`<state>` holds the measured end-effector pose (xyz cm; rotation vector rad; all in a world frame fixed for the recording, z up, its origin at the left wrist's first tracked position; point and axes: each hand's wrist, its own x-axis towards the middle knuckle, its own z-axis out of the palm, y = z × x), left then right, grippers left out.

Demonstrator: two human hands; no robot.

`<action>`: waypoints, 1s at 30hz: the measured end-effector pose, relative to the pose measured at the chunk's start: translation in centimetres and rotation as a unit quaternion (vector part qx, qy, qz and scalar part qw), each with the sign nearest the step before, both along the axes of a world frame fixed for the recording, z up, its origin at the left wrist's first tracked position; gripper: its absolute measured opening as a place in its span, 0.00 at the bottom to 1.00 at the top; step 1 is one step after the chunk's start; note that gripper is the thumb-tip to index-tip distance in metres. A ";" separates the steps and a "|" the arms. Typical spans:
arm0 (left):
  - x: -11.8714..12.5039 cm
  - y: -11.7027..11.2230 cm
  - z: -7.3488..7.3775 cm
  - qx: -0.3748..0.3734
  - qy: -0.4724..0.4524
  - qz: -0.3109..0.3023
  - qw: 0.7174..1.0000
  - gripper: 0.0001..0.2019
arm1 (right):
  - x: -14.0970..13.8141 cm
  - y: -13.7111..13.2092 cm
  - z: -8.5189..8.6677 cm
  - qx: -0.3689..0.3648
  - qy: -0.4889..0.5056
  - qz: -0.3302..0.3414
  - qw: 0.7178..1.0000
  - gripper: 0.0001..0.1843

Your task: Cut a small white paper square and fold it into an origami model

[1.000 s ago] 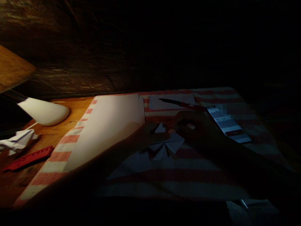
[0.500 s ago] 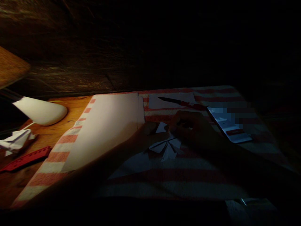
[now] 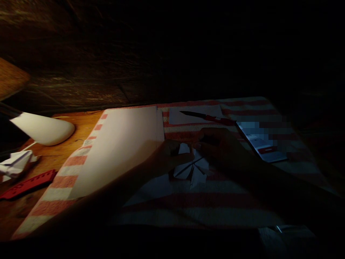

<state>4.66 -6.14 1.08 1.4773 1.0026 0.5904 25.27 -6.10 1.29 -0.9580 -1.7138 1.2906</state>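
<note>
A small folded paper piece point(image 3: 185, 169), white with pointed flaps and dark lines between its folds, is held over the striped cloth. My left hand point(image 3: 172, 153) is closed on its left side, with the thumb lying across the paper. My right hand point(image 3: 211, 142) pinches its upper right edge with bent fingers. Both hands are in deep shadow, so the exact fingertip contact is hard to see. Beneath my left forearm, part of a white paper sheet point(image 3: 153, 189) shows on the cloth.
Large white sheets point(image 3: 121, 133) lie on the striped cloth point(image 3: 64, 181). A knife point(image 3: 207, 117) rests over a smaller sheet point(image 3: 178, 116), beside a lit phone point(image 3: 258, 144). To the left are a white lamp point(image 3: 45, 127), another folded paper piece point(image 3: 17, 163) and a red object point(image 3: 29, 183).
The folded paper has turned slightly and tipped between my hands, its flaps shifting a little right and down. Both hands keep hold. The whole view has shifted slightly.
</note>
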 end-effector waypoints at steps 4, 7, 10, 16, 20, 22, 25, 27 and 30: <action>0.1 -0.1 0.1 -0.011 -0.031 -0.003 0.999 0.11 | 0.0 0.0 0.2 0.021 -0.024 -0.010 0.999 0.05; 0.1 -0.2 0.0 -0.002 -0.013 0.002 1.000 0.11 | -0.1 -0.2 0.3 0.009 -0.025 -0.006 1.000 0.04; 0.0 -0.2 -0.3 0.013 -0.011 -0.007 1.000 0.10 | -0.1 -0.3 0.3 -0.015 -0.037 -0.007 0.999 0.04; -0.1 -0.2 -0.8 0.042 -0.025 -0.033 0.998 0.11 | -0.1 -0.5 0.2 -0.051 -0.025 0.004 0.998 0.05; 0.0 -0.2 -0.9 0.049 -0.041 -0.027 0.998 0.10 | -0.2 -0.5 0.0 -0.083 0.001 0.006 0.997 0.07; 0.1 -0.2 -0.8 0.050 -0.062 -0.028 0.996 0.09 | -0.2 -0.5 -0.1 -0.082 0.012 0.009 0.997 0.08; 0.2 -0.3 -0.4 0.045 -0.083 -0.025 0.995 0.08 | -0.2 -0.4 -0.1 -0.072 0.007 0.007 0.997 0.08; 0.2 -0.3 -0.2 0.032 -0.095 -0.023 0.995 0.09 | -0.3 -0.4 -0.2 -0.073 0.007 0.002 0.997 0.08; 0.2 -0.2 0.0 0.005 -0.106 -0.018 0.994 0.12 | -0.4 -0.3 -0.3 -0.074 0.024 -0.005 0.997 0.06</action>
